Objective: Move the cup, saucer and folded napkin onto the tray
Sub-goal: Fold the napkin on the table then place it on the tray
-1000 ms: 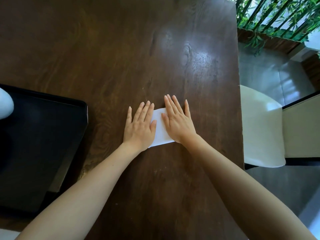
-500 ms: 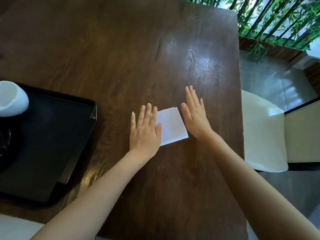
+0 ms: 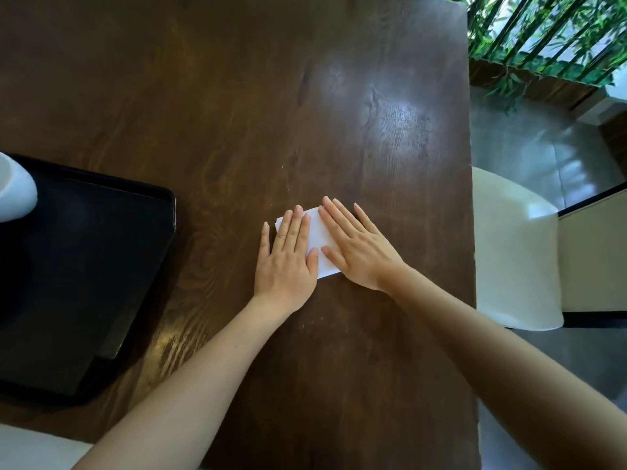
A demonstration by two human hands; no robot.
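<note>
A white folded napkin lies flat on the dark wooden table, right of centre. My left hand rests flat on its left part, fingers straight and together. My right hand lies flat across its right part, so only a strip of napkin shows between the two hands. A black tray sits at the table's left. A white cup stands on the tray at the frame's left edge, cut off by it. No saucer is visible.
The table's right edge runs just past my right hand, with a white chair beside it. Green bamboo plants stand at the back right. Another pale chair seat shows at the bottom left.
Half a second ago my right hand was lifted off to the napkin's right; it has come back down flat onto the napkin. My left hand stayed pressed on it.
</note>
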